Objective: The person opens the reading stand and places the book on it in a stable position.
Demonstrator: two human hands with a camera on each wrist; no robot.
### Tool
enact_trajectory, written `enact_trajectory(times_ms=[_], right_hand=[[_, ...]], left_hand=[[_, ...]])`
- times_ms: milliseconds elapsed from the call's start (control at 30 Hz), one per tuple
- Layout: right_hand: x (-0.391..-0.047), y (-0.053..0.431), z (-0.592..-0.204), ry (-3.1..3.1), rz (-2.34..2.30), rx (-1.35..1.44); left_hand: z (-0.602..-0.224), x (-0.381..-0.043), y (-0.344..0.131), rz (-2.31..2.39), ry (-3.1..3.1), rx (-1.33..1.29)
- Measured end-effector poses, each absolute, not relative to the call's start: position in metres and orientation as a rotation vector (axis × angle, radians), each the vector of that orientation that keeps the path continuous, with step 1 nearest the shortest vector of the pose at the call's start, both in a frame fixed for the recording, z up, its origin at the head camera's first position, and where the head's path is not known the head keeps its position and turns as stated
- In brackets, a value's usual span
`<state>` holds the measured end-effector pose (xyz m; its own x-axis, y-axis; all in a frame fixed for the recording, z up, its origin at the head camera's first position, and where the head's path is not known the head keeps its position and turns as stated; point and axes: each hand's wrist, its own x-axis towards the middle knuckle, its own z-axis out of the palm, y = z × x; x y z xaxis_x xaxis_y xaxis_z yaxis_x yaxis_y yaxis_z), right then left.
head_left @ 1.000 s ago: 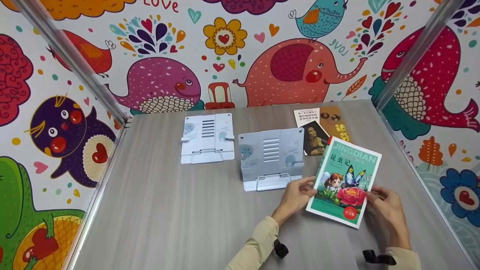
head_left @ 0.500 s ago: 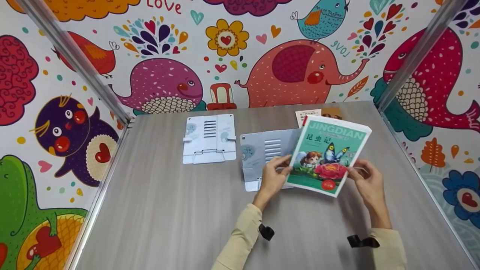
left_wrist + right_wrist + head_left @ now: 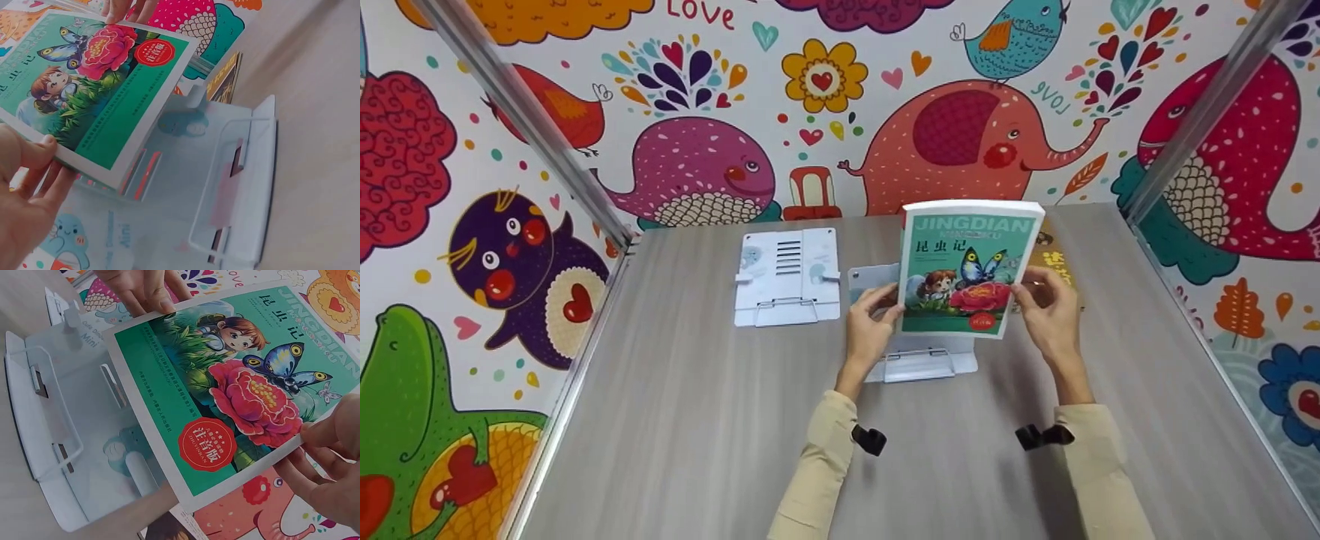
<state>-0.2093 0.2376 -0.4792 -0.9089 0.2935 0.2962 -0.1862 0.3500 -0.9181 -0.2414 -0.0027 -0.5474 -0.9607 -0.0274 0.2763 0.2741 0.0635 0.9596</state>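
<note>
Fingers (image 3: 59, 188): left hand (image 3: 870, 328), right hand (image 3: 1051, 313) pinch green book (image 3: 956, 270) by sides; pale stand (image 3: 919, 366) behind.

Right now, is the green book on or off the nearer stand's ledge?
Off: the left hand and right hand hold the green book up, apart from the ledge below it.

There are two bookstands (image 3: 787, 281) (image 3: 919, 365) and at least two books (image 3: 960, 270) (image 3: 1061, 259) in view.
</note>
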Motion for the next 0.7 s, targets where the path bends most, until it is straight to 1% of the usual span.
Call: enact_trajectory(times_ms=[200,433,700], right_hand=[[-0.221,0.226,-0.475,-2.22,1.613,-0.078],[-0.229,0.21,-0.472,-2.169,1.66,0.016],[-0.234,0.201,-0.485,-2.168,1.665,-0.005]], left_hand=[[-0.549,-0.244,-0.016,-1.912,-2.135,-0.241],[-0.554,-0.245,-0.03,-1.878,-2.131,-0.172],[-0.565,-0.242,-0.038,-1.893,-2.121,-0.101]])
